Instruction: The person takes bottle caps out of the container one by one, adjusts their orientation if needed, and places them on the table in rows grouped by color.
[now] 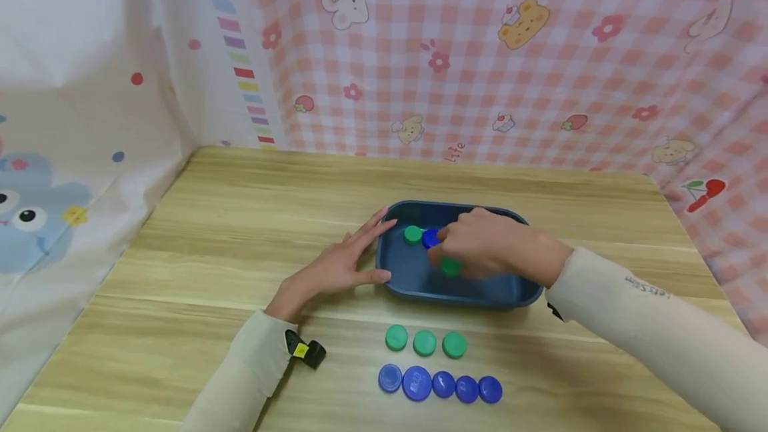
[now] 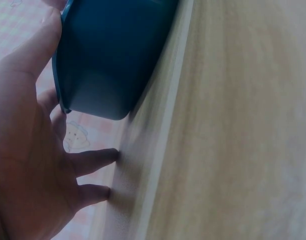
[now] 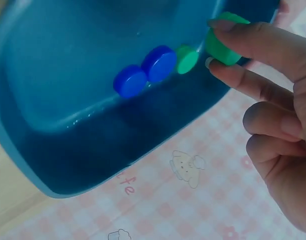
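Note:
My right hand (image 1: 480,242) is over the dark blue plastic basin (image 1: 414,279), pinching a green bottle cap (image 3: 225,40) between thumb and index finger. Its other fingers are folded in. Inside the basin, a smaller green cap (image 3: 187,59) lies beside a blue cap (image 3: 159,64), with another blue cap (image 3: 130,81) touching that one. In the head view my right hand hides part of these. My left hand (image 1: 336,265) is spread at the basin's left end, with thumb and fingertips at the rim. Two of its fingers (image 2: 95,160) reach down to the table.
In front of the basin, three green caps (image 1: 425,343) form a row on the wooden table (image 1: 198,272). Nearer to me is a row of several blue caps (image 1: 417,383), one larger than the others. A pink checked cloth (image 1: 480,85) hangs behind the table.

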A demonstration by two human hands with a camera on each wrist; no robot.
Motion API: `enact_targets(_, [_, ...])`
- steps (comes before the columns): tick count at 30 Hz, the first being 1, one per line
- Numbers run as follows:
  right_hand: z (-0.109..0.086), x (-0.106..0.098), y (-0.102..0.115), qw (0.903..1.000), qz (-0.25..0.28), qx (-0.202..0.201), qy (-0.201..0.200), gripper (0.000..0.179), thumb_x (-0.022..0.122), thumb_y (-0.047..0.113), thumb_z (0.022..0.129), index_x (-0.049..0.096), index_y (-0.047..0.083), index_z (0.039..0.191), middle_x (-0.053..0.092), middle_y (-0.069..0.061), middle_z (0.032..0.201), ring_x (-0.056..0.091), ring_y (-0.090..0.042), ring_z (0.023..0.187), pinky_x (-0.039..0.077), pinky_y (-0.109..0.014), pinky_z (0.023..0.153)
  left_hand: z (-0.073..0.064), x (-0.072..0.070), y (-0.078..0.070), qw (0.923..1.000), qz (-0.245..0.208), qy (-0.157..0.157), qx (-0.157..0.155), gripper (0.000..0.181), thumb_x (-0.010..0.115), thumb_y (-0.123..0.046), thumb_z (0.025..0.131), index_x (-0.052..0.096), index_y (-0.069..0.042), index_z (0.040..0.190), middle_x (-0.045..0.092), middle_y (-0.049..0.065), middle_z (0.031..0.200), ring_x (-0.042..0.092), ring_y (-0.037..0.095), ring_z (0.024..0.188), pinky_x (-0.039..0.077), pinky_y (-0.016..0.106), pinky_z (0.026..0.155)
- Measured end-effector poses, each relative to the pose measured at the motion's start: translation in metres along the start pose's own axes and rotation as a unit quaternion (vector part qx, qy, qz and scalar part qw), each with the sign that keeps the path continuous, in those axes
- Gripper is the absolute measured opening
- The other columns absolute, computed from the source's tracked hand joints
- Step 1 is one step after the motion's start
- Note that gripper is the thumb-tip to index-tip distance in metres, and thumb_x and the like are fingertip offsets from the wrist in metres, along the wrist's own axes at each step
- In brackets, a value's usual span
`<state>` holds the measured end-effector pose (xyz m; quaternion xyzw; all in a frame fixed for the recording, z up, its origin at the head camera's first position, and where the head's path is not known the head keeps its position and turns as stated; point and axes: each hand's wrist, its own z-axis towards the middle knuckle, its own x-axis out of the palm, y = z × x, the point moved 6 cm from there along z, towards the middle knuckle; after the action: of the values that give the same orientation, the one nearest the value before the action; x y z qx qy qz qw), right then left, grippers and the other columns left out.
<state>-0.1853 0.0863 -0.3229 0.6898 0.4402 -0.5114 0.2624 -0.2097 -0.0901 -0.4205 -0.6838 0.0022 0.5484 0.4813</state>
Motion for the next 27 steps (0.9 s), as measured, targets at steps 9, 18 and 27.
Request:
enact_targets(9, [-0.033, 0.003, 0.016, 0.9986, -0.007, -0.012, -0.052, 0.023, 0.073, 0.015, 0.084, 0.068, 0.025, 0.104, 0.058, 0.002, 0.081, 0.036, -0.009, 0.044, 0.026, -0.021, 0.038, 0.0, 0.0, -0.001, 1.0, 0.001, -0.001, 0.002, 0.083, 0.054, -0.063, 0.087, 0.012, -0.038, 0.153, -0.008, -0.016, 0.159, 0.02, 0.028, 0.142, 0.016, 0.063, 0.107])
enact_targets(18, [-0.061, 0.0, 0.024, 0.9923, -0.014, -0.01, -0.123, 0.021, 0.074, 0.014, 0.081, 0.066, 0.023, 0.098, 0.048, 0.006, 0.071, 0.029, -0.007, 0.041, 0.017, -0.02, 0.039, 0.0, -0.001, -0.002, 1.0, 0.001, -0.001, 0.001, 0.082, 0.056, -0.06, 0.088, 0.011, -0.038, 0.153, -0.007, -0.013, 0.159, 0.019, 0.029, 0.142, 0.018, 0.065, 0.106])
enact_targets(27, [-0.082, 0.01, 0.036, 0.9908, 0.002, -0.004, -0.135, 0.022, 0.077, 0.018, 0.078, 0.064, 0.022, 0.094, 0.048, 0.007, 0.071, 0.029, -0.005, 0.042, 0.02, -0.017, 0.037, 0.001, 0.001, -0.001, 1.0, -0.001, 0.0, 0.006, 0.082, 0.056, -0.059, 0.089, 0.011, -0.036, 0.154, -0.007, -0.013, 0.159, 0.019, 0.024, 0.142, 0.013, 0.061, 0.109])
